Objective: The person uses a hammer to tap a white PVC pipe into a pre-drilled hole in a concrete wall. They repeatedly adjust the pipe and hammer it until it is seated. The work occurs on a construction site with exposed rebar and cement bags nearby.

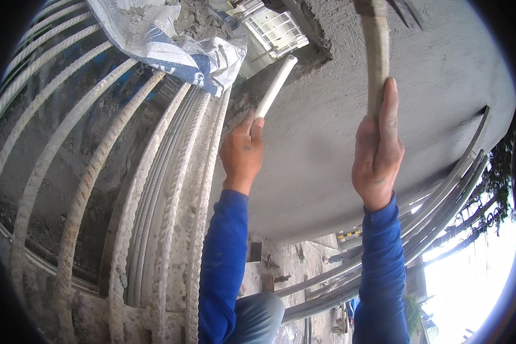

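My left hand (243,150) is closed round the lower end of a short white pipe (276,86), which tilts up and to the right. My right hand (379,152) grips the pale wooden handle of a hammer (376,54), with the thumb laid along it. The hammer points upward, and its dark head is partly cut off and blurred at the top edge. Behind both hands spreads a grey rendered concrete wall (304,166). The pipe's upper end lies in front of the wall near a rough-edged opening (321,49); whether they touch I cannot tell.
Several thick ribbed steel bars (178,166) curve along my left side. A torn white and blue sack (178,54) with grey mortar (203,23) lies over their far ends. Long grey pipes (430,223) bend past the right. Concrete ground (292,261) shows far below.
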A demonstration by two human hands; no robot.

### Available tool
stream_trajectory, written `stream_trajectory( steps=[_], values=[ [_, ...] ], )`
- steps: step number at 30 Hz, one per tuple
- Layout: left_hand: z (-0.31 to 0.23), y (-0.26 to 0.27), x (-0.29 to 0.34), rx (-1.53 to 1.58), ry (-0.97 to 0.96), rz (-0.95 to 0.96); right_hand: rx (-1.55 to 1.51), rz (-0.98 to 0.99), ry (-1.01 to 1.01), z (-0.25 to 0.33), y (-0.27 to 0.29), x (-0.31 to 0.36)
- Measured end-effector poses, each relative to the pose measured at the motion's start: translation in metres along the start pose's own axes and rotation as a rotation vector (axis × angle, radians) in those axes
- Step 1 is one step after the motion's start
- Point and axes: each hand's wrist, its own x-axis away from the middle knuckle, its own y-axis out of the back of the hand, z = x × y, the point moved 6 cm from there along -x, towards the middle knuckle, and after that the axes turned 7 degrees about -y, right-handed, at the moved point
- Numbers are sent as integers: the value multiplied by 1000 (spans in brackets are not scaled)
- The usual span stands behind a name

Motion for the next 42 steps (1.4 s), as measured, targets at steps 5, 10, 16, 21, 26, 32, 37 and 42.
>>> stream_trajectory(
  steps=[5, 10, 16, 21, 26, 32, 37, 42],
  values=[
    [-6, -12, 5, -2, 34, 56, 155, 324, -200, -53, -36, -1],
    [-4, -7, -2, -40, -9, -16, -4, 53, -21, -1, -15, -10],
    [-14, -11, 2, -87, 37, 78, 177, 288, -341, -61, -62, 19],
    [-11, -6, 3, -77, 23, 21, 3, 196, -171, -35, -45, 15],
    [-19, -6, 2, -55, 92, 64, -73, 34, -152, -4, -20, 15],
    [-17, -6, 7, -117, 52, -4, -161, -40, -165, 7, -12, 3],
    [-33, -4, 15, -84, 68, 4, -219, -138, -82, 23, 4, 7],
    [-40, -7, 18, -82, 74, 1, -56, 87, -159, -28, -56, 25]
  ],
)
